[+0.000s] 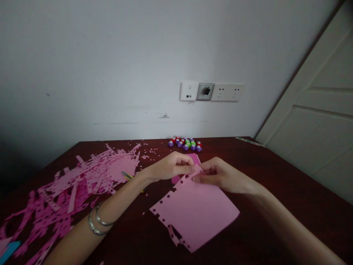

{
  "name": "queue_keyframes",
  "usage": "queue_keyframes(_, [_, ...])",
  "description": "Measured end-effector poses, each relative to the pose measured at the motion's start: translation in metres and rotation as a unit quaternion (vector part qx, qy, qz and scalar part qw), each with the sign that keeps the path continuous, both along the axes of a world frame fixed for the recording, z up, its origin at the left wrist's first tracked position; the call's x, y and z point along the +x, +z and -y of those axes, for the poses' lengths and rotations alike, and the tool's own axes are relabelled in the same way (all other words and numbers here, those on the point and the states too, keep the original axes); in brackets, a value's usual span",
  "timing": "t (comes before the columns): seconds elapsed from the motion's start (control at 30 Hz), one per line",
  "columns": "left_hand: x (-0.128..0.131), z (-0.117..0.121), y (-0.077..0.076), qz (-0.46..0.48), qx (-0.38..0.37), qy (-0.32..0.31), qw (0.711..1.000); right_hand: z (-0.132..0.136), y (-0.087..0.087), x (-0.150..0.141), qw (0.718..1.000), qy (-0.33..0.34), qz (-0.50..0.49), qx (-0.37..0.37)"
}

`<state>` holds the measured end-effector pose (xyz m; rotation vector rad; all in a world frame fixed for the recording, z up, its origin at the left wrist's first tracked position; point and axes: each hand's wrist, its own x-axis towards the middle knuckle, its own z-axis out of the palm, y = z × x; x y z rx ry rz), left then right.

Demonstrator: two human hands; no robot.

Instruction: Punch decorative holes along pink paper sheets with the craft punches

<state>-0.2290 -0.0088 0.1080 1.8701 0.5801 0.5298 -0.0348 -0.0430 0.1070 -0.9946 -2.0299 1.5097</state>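
A pink sheet of paper with small star-shaped and other punched holes along its left edge is held up over the dark table. My left hand pinches its top corner between thumb and fingers. Beside it, my right hand grips the same corner from the other side, fingertips close together. A torn strip hangs from the sheet's lower left edge. Behind the hands, a darker pink paper piece lies partly hidden. Under my left forearm shows part of a pair of scissors with yellow on it.
A heap of pink paper strips and scraps covers the table's left side, with tiny punched bits near it. Several small purple, red and green craft punches stand by the wall. A blue piece lies at lower left. Wall sockets sit above.
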Motion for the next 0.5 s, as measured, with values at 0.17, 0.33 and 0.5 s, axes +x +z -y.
queue_keyframes(0.17, [0.0008,0.0012,0.001,0.014,-0.035,-0.009,0.999,0.0025,0.0023,-0.002,1.0,-0.003,-0.012,-0.015])
queue_keyframes(0.33, [0.0019,0.0022,0.0,0.018,-0.056,-0.007,0.998,0.0043,0.003,-0.0026,1.0,-0.014,-0.009,-0.019])
queue_keyframes(0.5, [-0.002,-0.0036,-0.0007,-0.011,-0.022,0.075,0.997,-0.0019,-0.0004,0.0006,0.996,-0.057,-0.044,-0.056])
